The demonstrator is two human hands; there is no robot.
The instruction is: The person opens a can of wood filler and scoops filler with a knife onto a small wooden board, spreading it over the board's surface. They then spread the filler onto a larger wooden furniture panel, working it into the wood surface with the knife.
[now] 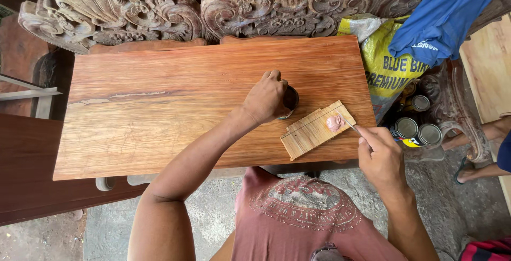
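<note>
A: What's where, left to right?

B: Big reddish wood tabletop [159, 106] in front of me, carved wood pieces [122, 10] along its far edge. My left hand [266, 97] is closed over a small dark tin [290, 100], right of centre. Just right, a small ribbed board [314, 130] lies at the near edge, with pink putty [335, 122] on it.

A: Right hand?

B: My right hand [379, 155] grips a thin blade [348, 124], tip at the putty. Cans [416, 129] on the floor, far right.

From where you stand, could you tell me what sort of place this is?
Probably a woodworking or furniture workshop: carved wooden panels stand behind a reddish wooden board, and tins sit on the floor beside it.
</note>
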